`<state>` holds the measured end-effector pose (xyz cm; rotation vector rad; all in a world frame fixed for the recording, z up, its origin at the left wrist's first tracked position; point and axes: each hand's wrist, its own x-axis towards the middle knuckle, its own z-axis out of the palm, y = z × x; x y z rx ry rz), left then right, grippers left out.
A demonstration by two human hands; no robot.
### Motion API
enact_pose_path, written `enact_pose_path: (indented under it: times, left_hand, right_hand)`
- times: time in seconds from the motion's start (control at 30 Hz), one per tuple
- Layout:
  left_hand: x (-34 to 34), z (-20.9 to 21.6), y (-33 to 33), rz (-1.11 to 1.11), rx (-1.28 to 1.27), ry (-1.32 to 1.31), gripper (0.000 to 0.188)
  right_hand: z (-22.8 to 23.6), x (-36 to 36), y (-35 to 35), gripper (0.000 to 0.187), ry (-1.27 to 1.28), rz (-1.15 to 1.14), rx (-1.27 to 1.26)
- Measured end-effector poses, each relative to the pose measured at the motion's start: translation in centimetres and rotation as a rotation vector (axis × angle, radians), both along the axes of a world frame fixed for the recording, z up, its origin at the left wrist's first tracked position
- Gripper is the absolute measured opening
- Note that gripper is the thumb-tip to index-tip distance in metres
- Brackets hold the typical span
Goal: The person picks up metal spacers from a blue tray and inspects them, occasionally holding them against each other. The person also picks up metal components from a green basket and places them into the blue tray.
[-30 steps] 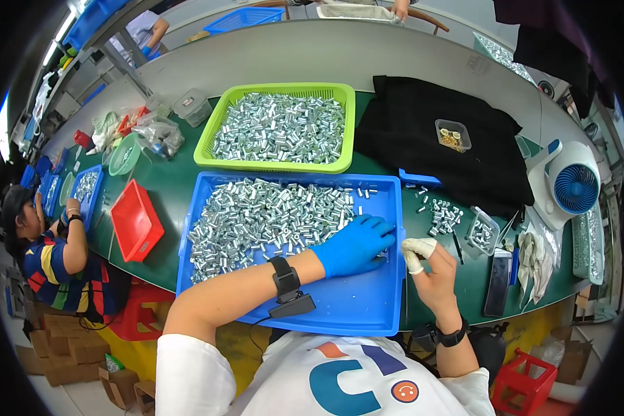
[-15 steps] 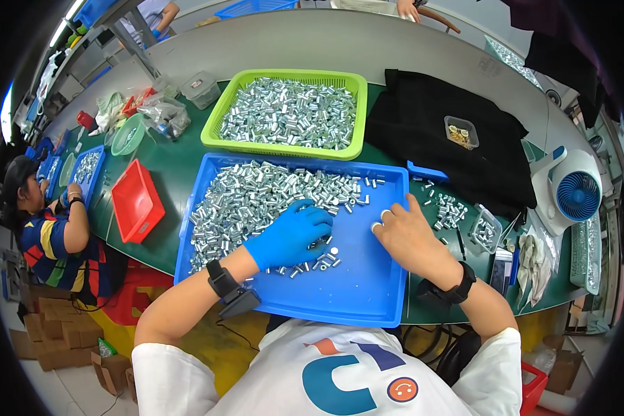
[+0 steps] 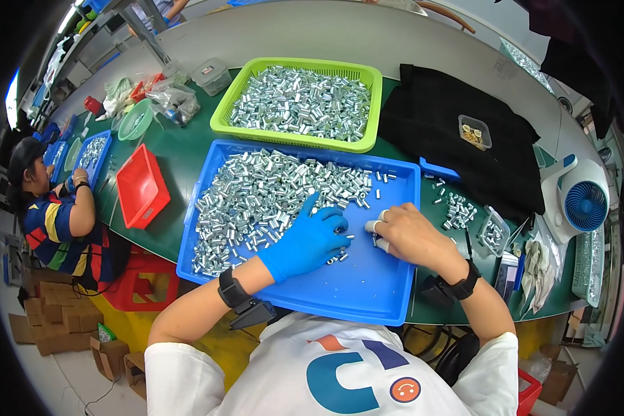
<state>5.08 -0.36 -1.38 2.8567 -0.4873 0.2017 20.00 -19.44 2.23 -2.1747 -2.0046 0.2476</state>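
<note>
A blue tray [image 3: 378, 295] in front of me holds a heap of short silvery metal sleeves [image 3: 256, 191], thickest on its left and far side. My left hand [image 3: 301, 246], in a blue glove, is palm down at the heap's near right edge. Its fingers curl over a few sleeves, whose ends peep out by the fingertips; the palm hides the others. Just to the right, above the tray's bare part, my right hand [image 3: 412, 236] has pale covers on its fingertips. Thumb and fingers are pinched together, with a small silvery sleeve [image 3: 376, 238] partly showing between them.
Behind the tray stands a green basket [image 3: 218, 118] full of sleeves. A red tray [image 3: 142, 187] lies left, near a co-worker [image 3: 55, 201]. On the right are loose sleeves [image 3: 459, 210], a clear box [image 3: 494, 232], black cloth [image 3: 423, 111] and a fan [image 3: 582, 201].
My left hand has shifted right and nearer, bringing some sleeves along. My right hand's raised index finger has come down and its fingers have closed. The whole view has moved slightly.
</note>
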Motion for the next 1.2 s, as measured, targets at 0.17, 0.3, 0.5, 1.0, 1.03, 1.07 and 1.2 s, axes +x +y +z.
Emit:
enact_pose_path:
  times: [0.17, 0.3, 0.5, 1.0, 1.03, 1.07, 1.2]
  left_hand:
    - [-1.1, 1.5, -0.5, 0.144, -0.213, 0.05, 0.032]
    - [-2.9, 1.3, -0.7, 0.569, -1.313, 0.297, 0.03]
    - [-5.3, 1.8, -1.0, 0.58, -1.982, 0.387, 0.023]
    - [-6.6, 1.3, -4.8, 0.529, -1.713, 0.287, 0.02]
    - [-6.5, 1.5, -4.8, 0.579, -1.651, 0.293, 0.021]
    - [-6.5, 1.5, -4.8, 0.632, -1.589, 0.296, 0.022]
    - [-6.0, 1.2, -5.1, 0.512, -1.581, 0.255, 0.023]
  right_hand:
    - [-0.5, 1.1, 0.3, 0.021, -0.023, 0.005, -0.024]
    - [-0.1, 1.3, 0.3, 0.021, 0.048, -0.02, 0.032]
    - [0.4, 0.1, 0.2, 0.018, 0.078, 0.109, 0.025]
    - [0.5, 0.0, 0.3, 0.019, 0.178, 0.11, 0.128]
    - [0.4, -0.7, 0.4, 0.019, 0.18, 0.105, 0.124]
    - [0.1, -2.1, 0.4, 0.02, 0.47, 0.03, 0.209]
    - [-0.5, -6.9, -0.1, 0.021, 0.878, -0.201, 0.282]
